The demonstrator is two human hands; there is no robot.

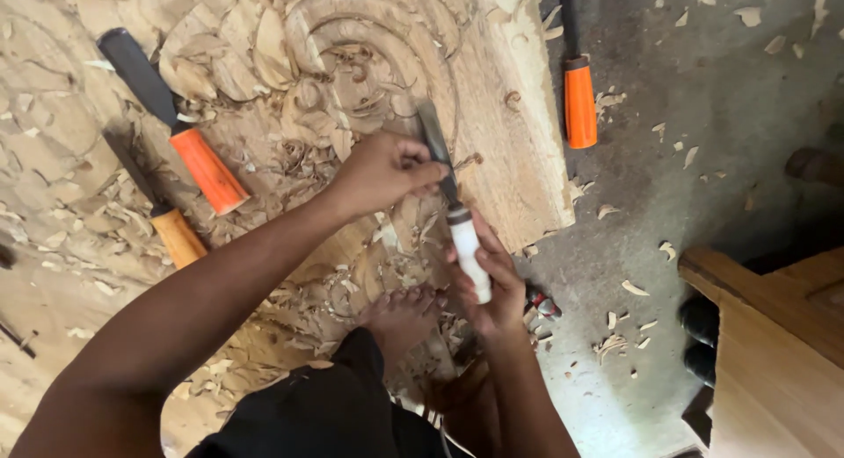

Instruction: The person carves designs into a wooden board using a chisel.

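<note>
A large pale wooden panel [519,159] carved with leaf and scroll shapes lies on the floor. My left hand [380,170] pinches the dark steel blade of a chisel [437,146] low against the carving. My right hand [492,287] wraps the same chisel's white handle [468,251]. The blade tip rests in the carved scroll near the panel's right side. My bare foot [400,317] is planted on the panel among the shavings.
Two orange-handled chisels [207,170] [178,236] lie on the panel at left. A third orange-handled chisel [579,106] lies on the grey floor beside the panel's right edge. Wood chips litter panel and floor. A wooden furniture piece [774,335] stands at lower right.
</note>
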